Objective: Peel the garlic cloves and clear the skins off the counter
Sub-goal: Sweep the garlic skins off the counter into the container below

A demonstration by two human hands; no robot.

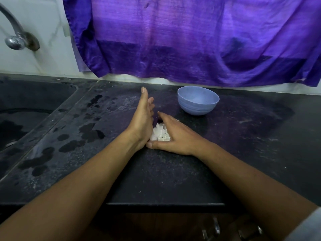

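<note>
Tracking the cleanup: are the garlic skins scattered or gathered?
Gathered: the white skins sit in one heap on the counter between the left hand and right hand.

Bench [243,153] looks like dark speckled stone, mostly matt and kinda dusty. The bowl [198,101] on it is pale blue, matt, plastic-looking, with faint ridges round the outside. Well left of the bowl, wet patches [88,131] go glossy black. Just in front of it the garlic skins [159,134] are white, thin, papery. Behind it hangs purple woven cloth [173,40], creased, slight sheen. Far to its left is a shiny metal tap [13,40].
</note>
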